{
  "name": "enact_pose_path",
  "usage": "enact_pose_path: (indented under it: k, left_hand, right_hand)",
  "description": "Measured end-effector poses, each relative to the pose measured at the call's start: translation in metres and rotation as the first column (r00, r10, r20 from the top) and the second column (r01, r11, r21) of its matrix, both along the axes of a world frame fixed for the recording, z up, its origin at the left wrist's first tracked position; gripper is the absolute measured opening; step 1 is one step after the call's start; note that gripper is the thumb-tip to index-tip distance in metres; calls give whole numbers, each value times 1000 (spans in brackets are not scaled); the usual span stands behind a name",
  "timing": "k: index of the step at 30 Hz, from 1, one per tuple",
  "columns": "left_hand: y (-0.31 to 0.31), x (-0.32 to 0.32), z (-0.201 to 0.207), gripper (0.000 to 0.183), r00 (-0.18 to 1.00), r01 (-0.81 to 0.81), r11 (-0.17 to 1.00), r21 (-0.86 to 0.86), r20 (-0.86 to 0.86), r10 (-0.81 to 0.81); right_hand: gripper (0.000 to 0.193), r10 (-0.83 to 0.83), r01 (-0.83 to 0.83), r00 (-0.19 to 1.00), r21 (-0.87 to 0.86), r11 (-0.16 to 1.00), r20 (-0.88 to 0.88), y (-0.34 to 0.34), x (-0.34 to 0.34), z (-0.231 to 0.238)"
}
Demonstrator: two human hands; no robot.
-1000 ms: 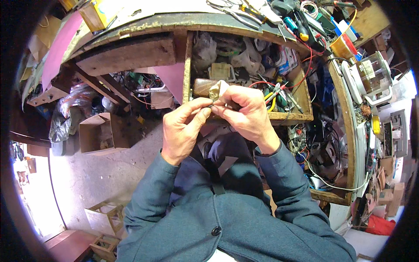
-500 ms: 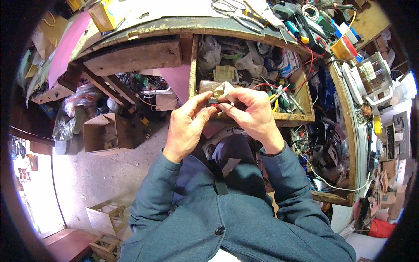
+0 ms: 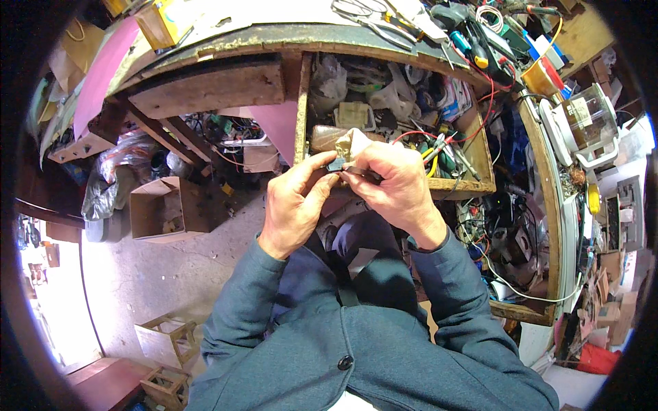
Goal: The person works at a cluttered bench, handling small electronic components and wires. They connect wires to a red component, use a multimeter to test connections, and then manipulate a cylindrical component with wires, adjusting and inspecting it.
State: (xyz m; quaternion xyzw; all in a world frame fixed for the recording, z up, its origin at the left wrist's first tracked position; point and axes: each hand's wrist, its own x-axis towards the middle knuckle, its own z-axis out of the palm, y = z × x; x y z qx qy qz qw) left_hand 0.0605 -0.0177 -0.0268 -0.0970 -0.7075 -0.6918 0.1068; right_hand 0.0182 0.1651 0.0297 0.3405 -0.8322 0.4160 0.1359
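1. Clock centre: the small blue-grey block-shaped piece, held up in front of the person's body, near the front of the open, worn wooden drawer.
2. The left hand, at about 8 o'clock, has its thumb and forefinger clamped on that piece from the side.
3. The right hand, at about 3 o'clock, has its fingers pinched together on a thin dark piece, whose tip meets or nearly meets the blue-grey piece; contact is too small to tell.
4. How far along: both pieces are in hand, brought together at the fingertips, so the handling looks to be mid-course. Neither is set down or released. Whether they are joined, or parts of one thing, cannot be told.
5. At 12 o'clock, just beyond the fingertips, a brownish, rounded block lies in the drawer; just before 3 o'clock are yellow-handled pliers, not in either hand.
6. Farther out, towards 1 o'clock, metal pliers lie on the pale-topped, dark-edged table, also out of hand.
7. Between 8 and 9 o'clock, an open brown cardboard box stands on the floor, well apart from both hands.
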Motion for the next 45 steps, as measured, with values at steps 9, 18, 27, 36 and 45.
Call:
enact_pose_path:
  k: [9, 18, 27, 36, 45]
  left_hand:
    - [2, 5, -19, 34, 992, 1, 1000, -11, -124, -2]
    - [3, 4, -19, 34, 971, -27, 999, -45, -238, 15]
    - [4, 5, -14, 39, 985, -11, 1000, 13, -174, 13]
    - [-4, -7, 9, 36, 968, 143, 971, 191, 179, -178]
    - [-3, -23, 26, 28, 961, 243, 962, 127, 104, -257]
  right_hand:
    - [16, 16, -18, 991, -16, 1000, -132, 1, 5, -11]
    - [22, 22, -29, 999, -169, 985, -46, 4, 9, -28]
    - [23, 62, -62, 998, -157, 986, 1, 10, 6, -26]
    - [12, 182, 92, 816, -434, 896, 549, 7, -8, -10]
    - [13, 282, 217, 653, -531, 819, 703, 17, -20, -10]
